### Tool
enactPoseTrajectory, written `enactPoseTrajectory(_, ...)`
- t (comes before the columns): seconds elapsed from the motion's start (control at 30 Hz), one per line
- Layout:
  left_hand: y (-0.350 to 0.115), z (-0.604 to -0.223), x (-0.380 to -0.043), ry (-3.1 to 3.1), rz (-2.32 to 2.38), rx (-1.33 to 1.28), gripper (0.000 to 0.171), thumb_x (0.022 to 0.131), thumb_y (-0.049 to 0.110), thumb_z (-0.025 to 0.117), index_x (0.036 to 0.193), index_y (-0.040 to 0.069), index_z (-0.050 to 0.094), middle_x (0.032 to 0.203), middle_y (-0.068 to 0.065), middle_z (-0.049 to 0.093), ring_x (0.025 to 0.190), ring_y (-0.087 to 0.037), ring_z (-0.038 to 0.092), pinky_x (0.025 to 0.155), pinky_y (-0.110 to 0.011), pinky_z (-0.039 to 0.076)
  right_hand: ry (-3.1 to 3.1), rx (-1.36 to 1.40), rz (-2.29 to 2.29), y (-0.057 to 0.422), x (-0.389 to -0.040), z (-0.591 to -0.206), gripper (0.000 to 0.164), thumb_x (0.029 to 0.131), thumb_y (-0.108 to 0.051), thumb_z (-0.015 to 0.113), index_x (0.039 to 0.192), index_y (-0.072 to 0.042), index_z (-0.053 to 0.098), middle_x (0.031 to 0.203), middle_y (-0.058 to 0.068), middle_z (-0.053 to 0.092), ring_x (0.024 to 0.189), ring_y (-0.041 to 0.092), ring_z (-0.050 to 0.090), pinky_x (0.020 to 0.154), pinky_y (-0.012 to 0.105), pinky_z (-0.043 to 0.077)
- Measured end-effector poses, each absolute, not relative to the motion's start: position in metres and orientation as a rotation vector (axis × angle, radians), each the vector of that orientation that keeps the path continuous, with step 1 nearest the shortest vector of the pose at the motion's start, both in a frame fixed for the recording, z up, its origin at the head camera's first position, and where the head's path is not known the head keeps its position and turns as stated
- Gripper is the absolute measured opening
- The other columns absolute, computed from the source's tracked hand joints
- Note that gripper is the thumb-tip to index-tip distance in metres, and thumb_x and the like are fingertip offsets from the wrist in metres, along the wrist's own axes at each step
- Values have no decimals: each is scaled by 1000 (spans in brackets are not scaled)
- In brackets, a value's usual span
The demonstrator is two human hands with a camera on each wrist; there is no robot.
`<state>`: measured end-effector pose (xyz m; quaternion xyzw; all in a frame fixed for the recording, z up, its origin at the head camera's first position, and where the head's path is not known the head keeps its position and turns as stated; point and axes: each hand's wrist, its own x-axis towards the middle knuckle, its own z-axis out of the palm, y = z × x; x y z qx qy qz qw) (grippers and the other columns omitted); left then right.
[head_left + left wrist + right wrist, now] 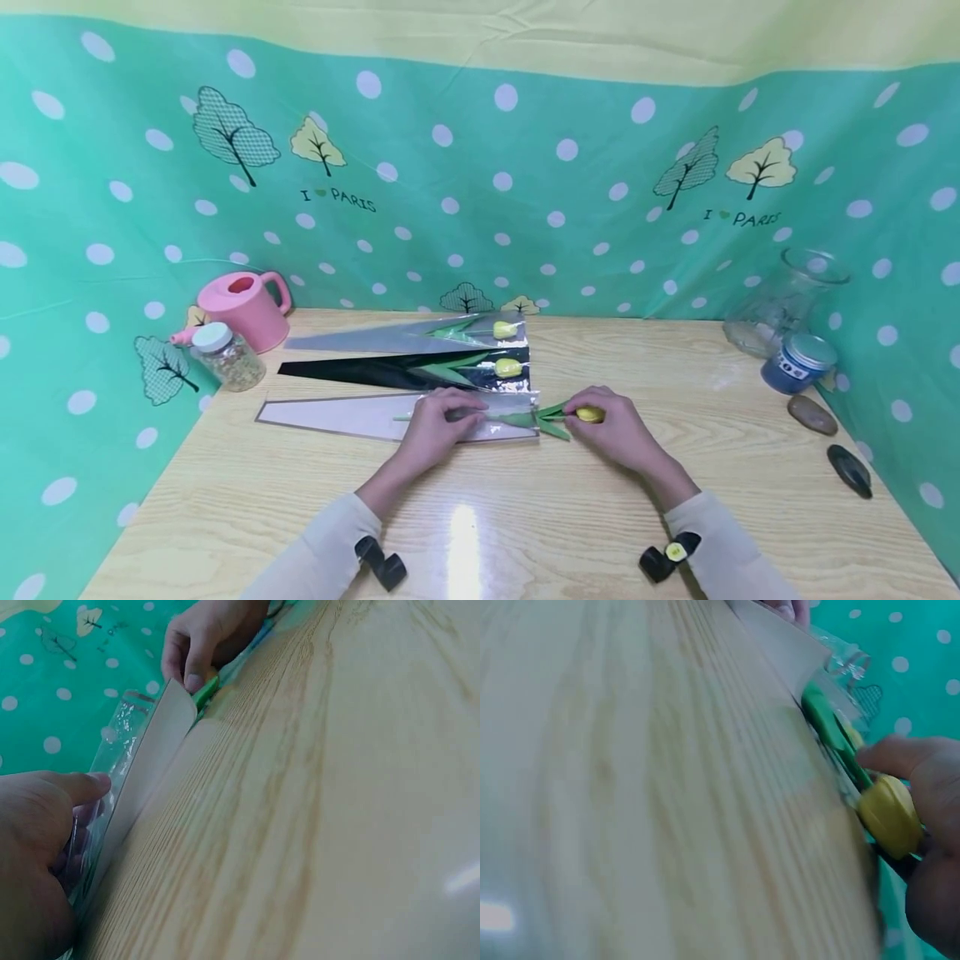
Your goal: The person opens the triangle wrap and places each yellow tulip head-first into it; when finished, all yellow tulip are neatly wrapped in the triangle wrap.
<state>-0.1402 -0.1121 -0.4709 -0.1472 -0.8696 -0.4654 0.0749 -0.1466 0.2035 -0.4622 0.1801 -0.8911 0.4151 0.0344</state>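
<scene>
A white-backed clear flower sleeve lies flat on the table with its wide mouth facing right. My left hand pinches the sleeve near its middle, the thumb on the clear film in the left wrist view. At the mouth, my right hand holds a yellow tulip close to its bloom. The tulip's green stem runs inside the sleeve, while leaf tips and the bloom stick out beyond the mouth. Part of the bloom is hidden by the right fingers.
Behind lie a black sleeve and a grey sleeve, each with a yellow tulip inside. A pink watering can and lidded jar stand left. On the right are a glass vase, blue jar and two dark stones.
</scene>
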Motion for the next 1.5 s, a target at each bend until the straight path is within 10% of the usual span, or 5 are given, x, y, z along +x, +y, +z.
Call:
enactPoseTrajectory(0.63,-112,-469,-138,-2619,-1388,-450,12,88,18,83,99,23,83,107,9,78,112,-16,68,101,-40,52,-2741,661,1265,249,-142,-456,29,88,-3,79,114,-14,75,106,2,73,85,7,62,73,20,54)
enactPoseTrajectory(1.5,-113,-465,-138,-2600,-1451,-433,14,89,19,82,101,27,83,110,10,77,114,-14,66,102,-39,52,-2683,458,1492,182,-143,-461,25,89,-6,80,112,-14,77,111,7,77,94,14,71,81,19,59)
